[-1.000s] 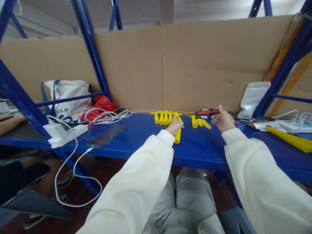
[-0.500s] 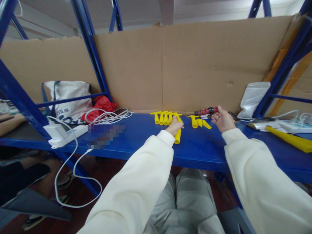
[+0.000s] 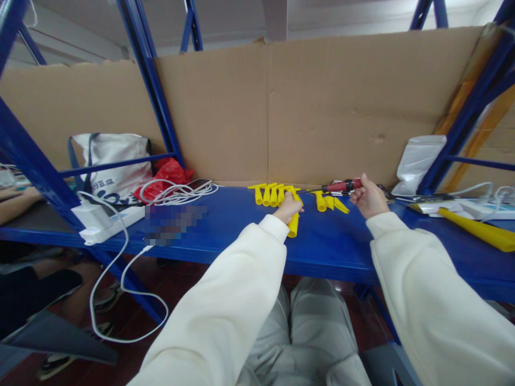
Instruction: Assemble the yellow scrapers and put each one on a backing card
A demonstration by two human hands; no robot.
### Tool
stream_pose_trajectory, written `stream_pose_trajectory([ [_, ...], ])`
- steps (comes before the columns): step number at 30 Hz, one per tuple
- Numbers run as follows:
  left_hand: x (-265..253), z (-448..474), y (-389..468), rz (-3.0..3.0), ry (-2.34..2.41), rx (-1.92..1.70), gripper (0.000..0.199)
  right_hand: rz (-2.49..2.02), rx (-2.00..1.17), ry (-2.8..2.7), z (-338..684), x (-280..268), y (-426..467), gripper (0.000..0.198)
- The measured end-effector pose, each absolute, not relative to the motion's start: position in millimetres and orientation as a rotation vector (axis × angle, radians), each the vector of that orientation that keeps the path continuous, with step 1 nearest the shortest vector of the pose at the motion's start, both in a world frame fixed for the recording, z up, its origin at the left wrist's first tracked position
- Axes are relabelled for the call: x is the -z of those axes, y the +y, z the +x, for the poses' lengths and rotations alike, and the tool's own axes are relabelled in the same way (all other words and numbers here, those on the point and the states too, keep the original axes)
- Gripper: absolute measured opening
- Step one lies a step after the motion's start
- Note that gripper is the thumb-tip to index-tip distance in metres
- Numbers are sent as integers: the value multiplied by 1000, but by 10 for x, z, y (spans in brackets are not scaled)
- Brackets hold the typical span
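Note:
My left hand [image 3: 288, 207] is closed around a yellow tube-shaped part [image 3: 293, 228], whose round end points toward me. Fingers of my right hand [image 3: 369, 197] grip the end of a red and black screwdriver [image 3: 341, 186]. Its thin shaft runs left to the top of the part in my left hand; the exact contact is too small to make out. Several similar yellow parts [image 3: 266, 196] lie in a row just left of my left hand. Between my hands are another yellow tube [image 3: 321, 202] and smaller yellow pieces [image 3: 341, 206].
A cardboard sheet [image 3: 322, 107] stands behind the blue tabletop [image 3: 237, 225]. On the left are coiled white cable [image 3: 181, 193], a red bag [image 3: 171, 171], a power strip [image 3: 120, 219] and a cloth bag [image 3: 116, 161]. A long yellow piece [image 3: 478, 229] lies right. Another person's arm [image 3: 18, 203] shows far left.
The screwdriver handle looks turned about its length, and my right hand's fingers have shifted slightly on it. My left hand and its yellow part stay in place.

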State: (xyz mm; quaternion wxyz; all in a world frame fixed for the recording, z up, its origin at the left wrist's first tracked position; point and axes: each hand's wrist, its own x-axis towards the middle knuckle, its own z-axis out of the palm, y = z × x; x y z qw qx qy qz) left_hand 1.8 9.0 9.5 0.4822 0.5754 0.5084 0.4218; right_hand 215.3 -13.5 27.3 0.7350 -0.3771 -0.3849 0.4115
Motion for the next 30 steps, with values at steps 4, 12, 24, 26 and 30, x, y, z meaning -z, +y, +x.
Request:
stream_pose_trajectory([
  [4, -117, 13, 63, 1421, 1278, -1033, 66, -821, -930, -871, 2132, -302, -169, 36],
  [12, -128, 2, 58, 1436, 1284, -1003, 71, -791, -872, -955, 2142, -266, -154, 49],
  [24, -112, 20, 75, 1461, 1295, -950, 63, -785, -828, -924, 2152, -254, -140, 60],
  [26, -109, 22, 75, 1452, 1278, -957, 63, -786, -819, -907, 2157, -246, -128, 61],
  [30, -99, 29, 78, 1421, 1237, -992, 62, -792, -799, -873, 2167, -226, -93, 61],
])
